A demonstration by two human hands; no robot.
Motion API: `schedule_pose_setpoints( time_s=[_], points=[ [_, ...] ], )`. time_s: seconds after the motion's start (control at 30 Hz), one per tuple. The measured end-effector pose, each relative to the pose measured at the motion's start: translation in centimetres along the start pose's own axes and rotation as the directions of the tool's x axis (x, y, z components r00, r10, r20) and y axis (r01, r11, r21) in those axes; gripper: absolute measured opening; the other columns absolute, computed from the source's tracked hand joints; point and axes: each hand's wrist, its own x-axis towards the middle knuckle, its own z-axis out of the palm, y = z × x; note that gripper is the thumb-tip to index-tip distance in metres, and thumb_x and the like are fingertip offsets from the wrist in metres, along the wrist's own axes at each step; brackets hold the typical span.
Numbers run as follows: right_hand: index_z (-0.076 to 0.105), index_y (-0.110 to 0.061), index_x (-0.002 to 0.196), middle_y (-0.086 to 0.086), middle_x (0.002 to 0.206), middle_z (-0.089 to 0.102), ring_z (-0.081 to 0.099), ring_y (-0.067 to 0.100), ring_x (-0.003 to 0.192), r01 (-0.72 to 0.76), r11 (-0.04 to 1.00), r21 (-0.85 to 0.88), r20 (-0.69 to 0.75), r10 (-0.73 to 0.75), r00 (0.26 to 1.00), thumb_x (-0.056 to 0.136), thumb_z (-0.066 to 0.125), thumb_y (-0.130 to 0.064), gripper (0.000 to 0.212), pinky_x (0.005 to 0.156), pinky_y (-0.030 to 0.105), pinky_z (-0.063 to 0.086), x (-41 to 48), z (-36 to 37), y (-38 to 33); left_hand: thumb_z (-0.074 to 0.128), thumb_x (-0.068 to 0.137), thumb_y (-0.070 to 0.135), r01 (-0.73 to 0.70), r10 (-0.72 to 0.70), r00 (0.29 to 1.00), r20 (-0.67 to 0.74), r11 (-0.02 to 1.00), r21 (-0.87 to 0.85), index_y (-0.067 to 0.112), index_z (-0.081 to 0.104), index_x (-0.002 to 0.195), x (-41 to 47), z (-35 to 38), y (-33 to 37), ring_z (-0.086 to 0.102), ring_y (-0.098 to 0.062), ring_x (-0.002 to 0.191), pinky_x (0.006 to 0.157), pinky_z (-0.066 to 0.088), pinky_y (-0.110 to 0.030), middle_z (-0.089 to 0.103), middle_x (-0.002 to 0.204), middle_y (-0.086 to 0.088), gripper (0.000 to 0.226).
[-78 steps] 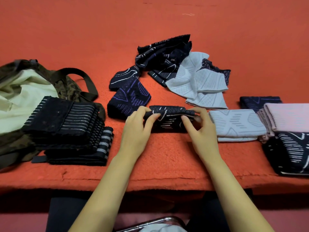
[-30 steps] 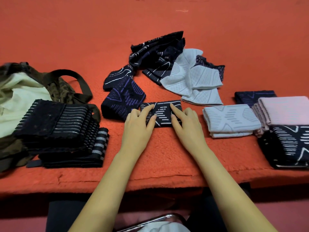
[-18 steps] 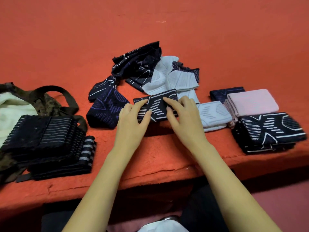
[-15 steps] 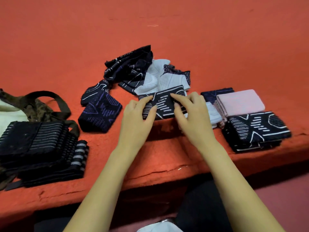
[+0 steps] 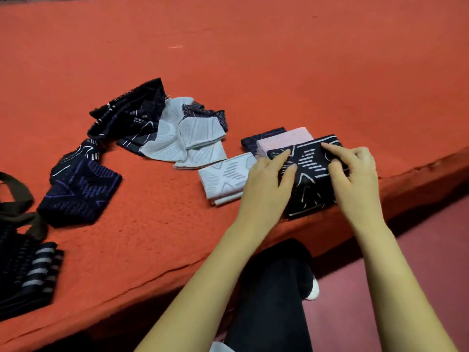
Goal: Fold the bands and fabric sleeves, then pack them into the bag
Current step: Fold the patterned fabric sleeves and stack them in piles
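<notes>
black sleeve (image 5: pixel 308 161) over dark stack (image 5: pixel 308 201), near right edge of table (image 5: pixel 253 59)
pinched at both ends, left hand (image 5: pixel 264 184) and right hand (image 5: pixel 355 179) curled round its edges; just beside pink sleeve (image 5: pixel 284 138) and folded grey sleeve (image 5: pixel 225 179); loose pile (image 5: pixel 157 128) mid-table, navy sleeve (image 5: pixel 78 191) further left, bands (image 5: pixel 25 270) and bag strap (image 5: pixel 17 212) at far left edge.

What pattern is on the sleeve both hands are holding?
The sleeve is black with white lines and dashes; head view.
</notes>
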Motion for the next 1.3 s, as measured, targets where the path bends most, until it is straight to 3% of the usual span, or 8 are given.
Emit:
schedule_pose_setpoints(
  time_s=[0.17, 0.43, 0.6, 0.77, 0.93, 1.03, 1.17, 1.3],
  points=[
    [0.064, -0.022, 0.120, 0.003, 0.093, 0.044, 0.041, 0.020, 0.095, -0.021, 1.000, 0.008, 0.021, 0.021, 1.000, 0.087, 0.038, -0.021, 0.042, 0.084, 0.007, 0.026, -0.3, -0.3, 2.3, 0.051, 0.097, 0.029, 0.022, -0.022, 1.000, 0.020, 1.000, 0.003, 0.017, 0.049, 0.137, -0.2, 2.0, 0.1, 0.047, -0.019, 0.114, 0.097, 0.029, -0.021, 0.057, 0.113, -0.009, 0.042],
    [0.064, -0.026, 0.120, 0.003, 0.091, 0.043, 0.039, 0.017, 0.093, -0.061, 0.998, 0.014, 0.038, 0.060, 0.997, 0.085, 0.040, -0.022, 0.042, 0.087, 0.022, 0.029, -0.6, 0.6, 3.9, 0.056, 0.094, 0.031, 0.016, -0.015, 1.000, -0.023, 0.997, 0.075, 0.022, 0.050, 0.136, -0.6, 3.0, -0.8, 0.049, -0.016, 0.107, 0.094, 0.035, -0.024, 0.055, 0.103, -0.001, 0.043],
    [0.065, -0.029, 0.116, 0.002, 0.092, 0.040, 0.036, 0.017, 0.094, -0.082, 0.996, -0.028, 0.054, 0.083, 0.995, 0.078, 0.035, -0.036, 0.049, 0.090, 0.027, 0.033, -0.6, 0.6, 3.9, 0.053, 0.091, 0.043, 0.055, -0.040, 0.995, -0.096, 0.987, 0.153, 0.031, 0.052, 0.133, -1.4, 3.5, -1.3, 0.047, -0.016, 0.091, 0.088, 0.042, -0.033, 0.037, 0.084, 0.009, 0.044],
    [0.068, -0.028, 0.110, 0.004, 0.095, 0.039, 0.035, 0.019, 0.096, -0.089, 0.992, -0.088, 0.046, 0.093, 0.995, 0.077, 0.044, -0.028, 0.040, 0.094, 0.041, 0.038, -0.3, 0.5, 3.6, 0.053, 0.092, 0.047, 0.089, -0.081, 0.995, -0.065, 0.987, 0.136, 0.036, 0.050, 0.134, -1.6, 3.4, -1.4, 0.048, -0.014, 0.092, 0.091, 0.042, -0.034, 0.038, 0.086, 0.009, 0.043],
    [0.070, -0.023, 0.098, 0.002, 0.096, 0.034, 0.036, 0.025, 0.095, 0.006, 0.950, -0.313, 0.077, 0.019, 0.997, 0.077, 0.056, -0.016, 0.027, 0.081, 0.036, 0.028, 0.9, -0.2, 2.7, 0.049, 0.092, 0.048, 0.028, -0.040, 0.998, 0.053, 0.977, 0.210, 0.034, 0.050, 0.134, -0.7, 1.7, -1.2, 0.047, -0.014, 0.101, 0.093, 0.040, -0.031, 0.041, 0.096, 0.006, 0.044],
    [0.070, -0.019, 0.094, 0.001, 0.094, 0.034, 0.035, 0.025, 0.095, 0.073, 0.918, -0.389, 0.110, -0.033, 0.993, 0.076, 0.050, -0.020, 0.027, 0.077, 0.034, 0.023, 1.8, -0.6, 1.3, 0.047, 0.095, 0.044, -0.081, 0.043, 0.991, 0.124, 0.944, 0.320, 0.029, 0.051, 0.132, 0.0, 0.0, -1.1, 0.047, -0.018, 0.106, 0.092, 0.039, -0.034, 0.042, 0.097, 0.004, 0.040],
    [0.069, -0.016, 0.097, 0.002, 0.090, 0.044, 0.044, 0.028, 0.092, 0.170, 0.938, -0.302, 0.163, -0.125, 0.979, 0.078, 0.046, -0.026, 0.031, 0.077, 0.037, 0.032, 2.4, 1.0, -2.5, 0.039, 0.099, 0.036, -0.221, 0.079, 0.951, 0.297, 0.849, 0.480, 0.026, 0.049, 0.132, 0.9, -3.5, -1.4, 0.052, -0.023, 0.108, 0.089, 0.039, -0.036, 0.054, 0.108, -0.002, 0.036],
    [0.068, -0.012, 0.100, 0.007, 0.092, 0.056, 0.052, 0.031, 0.087, 0.348, 0.932, -0.098, 0.318, -0.302, 0.899, 0.081, 0.041, -0.031, 0.038, 0.075, 0.046, 0.046, 1.9, 6.1, -7.7, 0.040, 0.098, 0.033, -0.183, 0.041, 0.966, 0.254, 0.801, 0.570, 0.021, 0.055, 0.124, -0.1, -8.2, -3.5, 0.053, -0.023, 0.107, 0.085, 0.037, -0.035, 0.057, 0.108, -0.004, 0.031]
  ],
)
